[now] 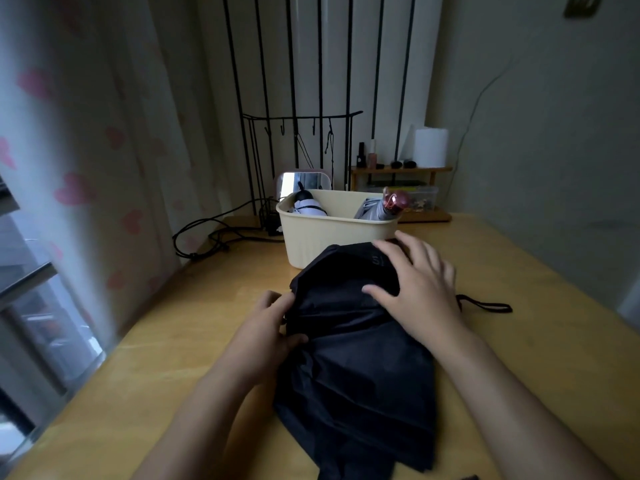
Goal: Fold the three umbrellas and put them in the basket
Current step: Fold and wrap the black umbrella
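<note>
There are three umbrellas. One black umbrella (360,358) lies on the desk (207,323), just in front of the one cream basket (311,237), and its far end touches the basket wall or is very near to it. The two other umbrellas stand already inside the basket: a white umbrella (310,205) with black parts on the left side, and a grey umbrella (375,211) with a pink handle on the right side. One black cord (485,305) lies on the desk to the right of the black umbrella.

Two hands are on the black umbrella. The left hand (266,323) is at the left edge of the cloth; its fingers are curled there and the thumb presses on top, so it pinches the cloth. The right hand (419,289) lies flat on the far part of the cloth, with the fingers straight and spread apart, holding nothing.
</note>
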